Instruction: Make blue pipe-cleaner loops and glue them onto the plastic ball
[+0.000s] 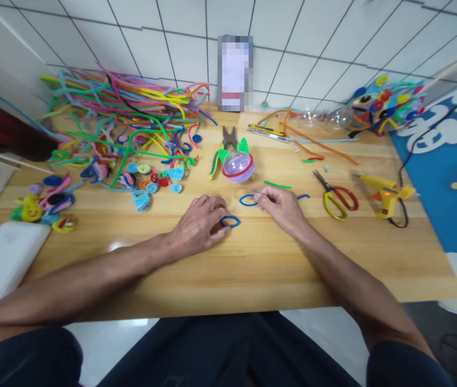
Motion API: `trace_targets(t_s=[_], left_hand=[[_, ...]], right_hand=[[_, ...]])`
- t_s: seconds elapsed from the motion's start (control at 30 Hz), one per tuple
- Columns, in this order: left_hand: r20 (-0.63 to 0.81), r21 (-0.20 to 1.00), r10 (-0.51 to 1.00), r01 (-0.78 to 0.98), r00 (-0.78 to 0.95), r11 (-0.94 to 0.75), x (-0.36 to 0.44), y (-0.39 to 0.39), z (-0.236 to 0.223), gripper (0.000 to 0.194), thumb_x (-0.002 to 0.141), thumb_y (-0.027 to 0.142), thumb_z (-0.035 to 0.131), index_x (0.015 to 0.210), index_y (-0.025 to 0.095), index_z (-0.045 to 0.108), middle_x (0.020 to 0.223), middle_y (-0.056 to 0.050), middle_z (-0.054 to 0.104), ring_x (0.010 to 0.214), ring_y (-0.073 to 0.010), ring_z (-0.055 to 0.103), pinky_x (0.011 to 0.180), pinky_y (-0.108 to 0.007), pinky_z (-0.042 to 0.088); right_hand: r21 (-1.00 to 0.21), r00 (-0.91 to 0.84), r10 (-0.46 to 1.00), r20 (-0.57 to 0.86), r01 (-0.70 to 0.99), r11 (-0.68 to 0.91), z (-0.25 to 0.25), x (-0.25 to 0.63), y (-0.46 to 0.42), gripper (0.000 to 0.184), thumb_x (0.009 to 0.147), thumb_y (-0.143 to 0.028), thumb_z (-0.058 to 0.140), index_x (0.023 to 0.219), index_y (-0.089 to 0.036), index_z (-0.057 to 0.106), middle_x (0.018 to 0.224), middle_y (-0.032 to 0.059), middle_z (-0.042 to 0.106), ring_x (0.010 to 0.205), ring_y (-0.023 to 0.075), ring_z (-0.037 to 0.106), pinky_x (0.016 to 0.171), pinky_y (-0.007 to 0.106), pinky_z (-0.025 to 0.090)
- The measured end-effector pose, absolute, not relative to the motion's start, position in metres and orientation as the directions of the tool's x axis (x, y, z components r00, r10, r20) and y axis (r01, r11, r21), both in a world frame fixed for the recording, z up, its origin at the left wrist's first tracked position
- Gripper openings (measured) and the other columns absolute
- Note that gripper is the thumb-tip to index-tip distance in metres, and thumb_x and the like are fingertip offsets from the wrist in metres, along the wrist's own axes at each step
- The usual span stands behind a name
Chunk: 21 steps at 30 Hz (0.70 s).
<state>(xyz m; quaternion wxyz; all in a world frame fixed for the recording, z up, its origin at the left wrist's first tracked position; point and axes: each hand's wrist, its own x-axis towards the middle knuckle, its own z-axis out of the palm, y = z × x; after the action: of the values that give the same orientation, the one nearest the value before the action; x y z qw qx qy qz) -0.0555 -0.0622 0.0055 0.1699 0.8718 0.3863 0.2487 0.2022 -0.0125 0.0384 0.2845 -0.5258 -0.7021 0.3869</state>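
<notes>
My left hand rests low over the wooden table, with thumb and forefinger around one end of a small blue pipe-cleaner loop shaped like a leaf. To its right, my right hand pinches a second blue pipe cleaner; its looped end sticks out to the left and a bent tail shows past the knuckles. A bit of purple shows at the right fingertips. Just beyond the hands sits a clear plastic ball wrapped in purple and red, with green pointed pieces. A short green strip lies behind my right hand.
Pliers lie behind the ball. At right are scissors and a yellow glue gun with its cord. Many pipe cleaners heap at the back left. A white power bank is at far left, a phone at the wall.
</notes>
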Motion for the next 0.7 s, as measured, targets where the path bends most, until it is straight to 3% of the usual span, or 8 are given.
trace_targets(t_s=[0.13,0.27,0.4,0.47,0.57,0.63,0.7], left_hand=[[0.353,0.473,0.784,0.626,0.510,-0.620,-0.056,-0.063,0.008,0.024,0.100,0.040,0.066,0.099,0.017,0.069,0.116,-0.017,0.070,0.104,-0.0307,0.065,0.091,-0.048,0.052],[0.400,0.467,0.736,0.570,0.546,-0.676,-0.055,-0.064,0.010,0.026,0.098,0.034,0.064,0.115,0.015,0.069,0.117,-0.017,0.070,0.105,-0.0308,0.066,0.089,-0.047,0.054],[0.381,0.444,0.721,0.569,0.579,-0.692,-0.055,-0.063,0.009,0.023,0.095,0.025,0.059,0.113,0.017,0.072,0.117,-0.016,0.071,0.104,-0.0300,0.066,0.087,-0.046,0.053],[0.396,0.450,0.734,0.580,0.551,-0.679,-0.055,-0.062,0.008,0.017,0.097,0.025,0.058,0.102,0.017,0.072,0.113,-0.015,0.072,0.101,-0.0283,0.067,0.086,-0.044,0.053],[0.399,0.483,0.755,0.580,0.521,-0.656,-0.057,-0.061,0.006,0.022,0.102,0.027,0.056,0.087,0.018,0.070,0.106,-0.014,0.073,0.099,-0.0265,0.068,0.085,-0.042,0.052],[0.384,0.497,0.762,0.579,0.521,-0.647,-0.057,-0.061,0.006,0.023,0.103,0.027,0.055,0.088,0.018,0.070,0.106,-0.014,0.073,0.102,-0.0269,0.068,0.086,-0.042,0.052],[0.370,0.500,0.764,0.580,0.528,-0.643,-0.056,-0.062,0.006,0.022,0.103,0.028,0.055,0.102,0.017,0.074,0.114,-0.016,0.073,0.106,-0.0283,0.067,0.089,-0.044,0.053]], right_hand=[[-0.792,-0.305,0.952,0.010,0.579,0.194,0.035,0.203,-0.014,0.035,0.096,-0.040,0.057,0.065,-0.022,0.055,0.058,-0.0054,0.046,0.057,0.0123,0.042,0.059,0.028,0.029],[-0.624,-0.400,0.915,0.047,0.704,0.339,0.030,0.203,-0.019,0.031,0.101,-0.036,0.056,0.074,-0.022,0.062,0.067,-0.0005,0.062,0.069,0.0171,0.060,0.067,0.029,0.039],[-0.490,-0.441,0.884,0.153,0.743,0.456,0.026,0.205,-0.022,0.016,0.098,-0.025,0.060,0.105,-0.020,0.073,0.095,0.0076,0.078,0.087,0.0227,0.071,0.080,0.034,0.050],[-0.473,-0.499,0.847,0.182,0.711,0.520,0.024,0.206,-0.023,0.021,0.096,-0.023,0.062,0.114,-0.020,0.073,0.103,0.0091,0.078,0.094,0.0241,0.072,0.085,0.036,0.054],[-0.432,-0.604,0.772,0.198,0.653,0.622,0.022,0.205,-0.024,0.025,0.096,-0.024,0.067,0.120,-0.022,0.073,0.114,0.0104,0.077,0.108,0.0279,0.070,0.096,0.041,0.055],[-0.386,-0.642,0.742,0.192,0.646,0.658,0.020,0.203,-0.026,0.025,0.095,-0.028,0.072,0.119,-0.024,0.073,0.116,0.0111,0.076,0.110,0.0300,0.069,0.098,0.044,0.055],[-0.340,-0.650,0.735,0.192,0.659,0.671,0.018,0.201,-0.028,0.020,0.096,-0.030,0.073,0.115,-0.024,0.073,0.112,0.0114,0.074,0.105,0.0301,0.068,0.095,0.045,0.055]])
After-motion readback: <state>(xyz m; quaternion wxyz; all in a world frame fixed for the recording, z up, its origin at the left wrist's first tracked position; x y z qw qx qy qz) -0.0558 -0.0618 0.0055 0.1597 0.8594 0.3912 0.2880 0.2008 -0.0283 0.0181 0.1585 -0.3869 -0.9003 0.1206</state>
